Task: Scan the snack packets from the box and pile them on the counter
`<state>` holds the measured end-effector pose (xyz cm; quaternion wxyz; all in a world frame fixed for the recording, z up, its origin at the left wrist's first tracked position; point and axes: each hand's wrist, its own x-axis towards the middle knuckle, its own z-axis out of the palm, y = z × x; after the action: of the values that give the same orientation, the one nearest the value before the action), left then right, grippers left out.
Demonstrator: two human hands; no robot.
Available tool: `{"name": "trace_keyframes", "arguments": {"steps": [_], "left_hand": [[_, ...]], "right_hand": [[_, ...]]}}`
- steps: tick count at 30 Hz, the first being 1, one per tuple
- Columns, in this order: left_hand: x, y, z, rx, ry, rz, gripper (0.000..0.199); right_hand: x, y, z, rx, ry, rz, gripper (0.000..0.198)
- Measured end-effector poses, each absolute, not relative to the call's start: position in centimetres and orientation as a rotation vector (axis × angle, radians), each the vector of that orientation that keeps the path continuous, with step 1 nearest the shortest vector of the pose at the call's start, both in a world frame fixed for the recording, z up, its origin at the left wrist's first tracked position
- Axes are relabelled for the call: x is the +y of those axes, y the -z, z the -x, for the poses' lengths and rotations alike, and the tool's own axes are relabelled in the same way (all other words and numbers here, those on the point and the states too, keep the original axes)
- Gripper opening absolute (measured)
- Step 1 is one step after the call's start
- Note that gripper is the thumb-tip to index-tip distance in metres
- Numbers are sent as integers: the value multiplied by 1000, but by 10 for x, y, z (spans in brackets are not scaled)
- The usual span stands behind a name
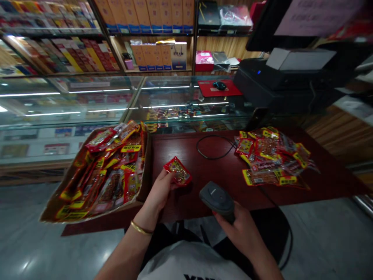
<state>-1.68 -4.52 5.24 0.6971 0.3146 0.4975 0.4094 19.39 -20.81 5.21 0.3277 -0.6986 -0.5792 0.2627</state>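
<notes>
Between thumb and fingers, my left hand grips a small red-edged snack packet just above the dark red tabletop. My right hand is wrapped round the handle of a grey barcode scanner, whose head points toward the packet. To the left, a cardboard box is full of red and yellow snack packets. On the right of the table lies a loose pile of similar snack packets. Small print on the packets is too blurred to read.
A black cable loops on the table. Behind stands a glass display counter with a mouse on a red mat. Dark checkout equipment rises at the back right. Boxed goods fill the shelves beyond.
</notes>
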Motion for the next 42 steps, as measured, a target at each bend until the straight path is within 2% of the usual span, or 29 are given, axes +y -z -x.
{"name": "trace_keyframes", "arguments": {"steps": [6, 12, 16, 19, 24, 29, 31, 34, 38, 42], "left_hand": [[-27, -37, -66, 976, -704, -687, 29], [9, -68, -188, 730, -539, -709, 21], [19, -82, -220, 728, -514, -825, 31], [7, -75, -190, 821, -689, -966, 39], [-28, -81, -53, 869, -979, -1464, 22], [-42, -114, 101, 1490, -1127, -1757, 27], [-41, -119, 145, 1780, -1021, -1804, 33], [-40, -119, 178, 2113, -587, -1886, 34], [-41, -112, 173, 2126, -16, -2015, 38], [-38, -105, 161, 2146, 119, -2103, 29]], "right_hand": [[-223, -50, -209, -1379, -649, 1882, 26], [-241, -47, -224, -1316, -624, 1913, 29], [-241, -51, -225, -1294, -600, 1936, 29], [-237, -50, -224, -1325, -589, 1925, 31], [-230, -29, -228, -1450, -595, 1929, 36], [-209, -18, -221, -1587, -671, 1917, 40], [-201, -21, -213, -1622, -690, 1885, 40], [-194, -26, -202, -1664, -681, 1833, 38], [-194, -27, -196, -1686, -695, 1837, 34], [-200, -27, -195, -1659, -645, 1845, 35]]}}
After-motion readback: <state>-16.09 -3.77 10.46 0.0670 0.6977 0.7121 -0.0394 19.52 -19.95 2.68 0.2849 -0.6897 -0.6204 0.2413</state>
